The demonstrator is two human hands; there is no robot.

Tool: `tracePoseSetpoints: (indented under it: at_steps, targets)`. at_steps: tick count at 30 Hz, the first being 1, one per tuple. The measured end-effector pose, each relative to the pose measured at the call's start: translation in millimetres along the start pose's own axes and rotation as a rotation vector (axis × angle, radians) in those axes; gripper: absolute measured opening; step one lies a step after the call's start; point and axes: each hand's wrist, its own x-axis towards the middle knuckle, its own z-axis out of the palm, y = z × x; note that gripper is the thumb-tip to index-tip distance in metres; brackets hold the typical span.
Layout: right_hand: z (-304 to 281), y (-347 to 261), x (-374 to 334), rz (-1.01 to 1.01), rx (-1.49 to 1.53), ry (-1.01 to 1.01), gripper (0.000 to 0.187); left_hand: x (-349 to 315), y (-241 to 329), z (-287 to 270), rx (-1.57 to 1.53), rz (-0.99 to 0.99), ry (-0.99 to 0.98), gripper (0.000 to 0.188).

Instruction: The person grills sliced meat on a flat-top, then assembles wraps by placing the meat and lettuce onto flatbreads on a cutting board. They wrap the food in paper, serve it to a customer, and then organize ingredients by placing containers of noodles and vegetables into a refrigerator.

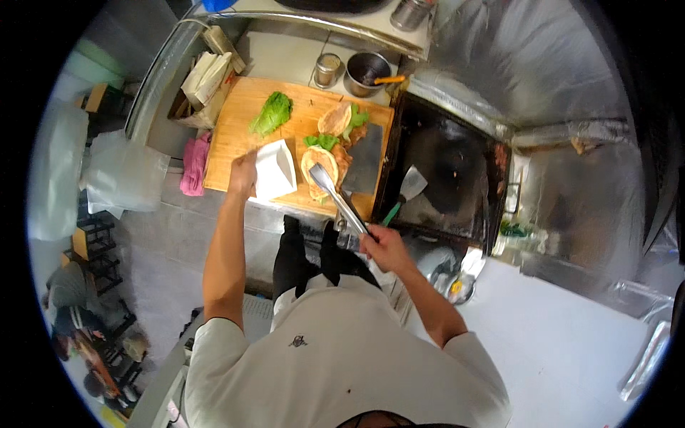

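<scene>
Gripping a white bag [275, 171] by its left side in the left hand [244, 175], fingers closed on it, over the front part of the board [232, 128]; reaching about to the front edge with the bag's near end. Holding the tongs [348, 212] in the right hand [385, 248], fingers wrapped round the handles just off that edge, and slanting forward and left across it to the near bun [319, 153]. Laid with tips close together over the bun; cannot tell whether pinching it or only resting on top. Just right of the bag, with a narrow strip of wood between: the near bun, with greens [322, 141] at its far side. Just beyond, the far bun [334, 120], left of a dark sheet [367, 160] along the right edge. Farther left, a lettuce leaf [272, 114], with broad wood to either side. Past the right edge, the griddle [457, 171], with a spatula [412, 185] at its left. Past the far edge, a tin [328, 69] and a pot [365, 75]; off the left edge, a pink cloth [194, 164].
</scene>
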Motion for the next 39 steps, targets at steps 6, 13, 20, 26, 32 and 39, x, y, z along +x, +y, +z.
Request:
tracePoseSetpoints:
  at_steps: [6,13,20,26,32,39]
  targets:
    - [-2,-19,-1,-0.149,0.094,0.118,0.024,-18,-26,61,-0.295,-0.167,-0.202,0.036]
    - [-3,-34,-3,-0.189,-0.004,0.142,0.024,-26,-12,112,-0.681,-0.219,-0.251,0.041]
    - [-20,-35,-10,-0.110,-0.011,0.096,0.024,-45,6,118,-0.708,-0.258,-0.277,0.046]
    - [-41,-66,-24,-0.128,-0.206,0.197,0.025,-43,12,110,-0.792,-0.248,-0.393,0.048]
    - [-33,-53,-14,-0.128,-0.078,0.099,0.027,-75,36,135,-0.733,-0.276,-0.346,0.050]
    - [-22,-26,-2,-0.134,0.153,-0.054,0.030,-44,11,108,-0.281,-0.164,-0.347,0.053]
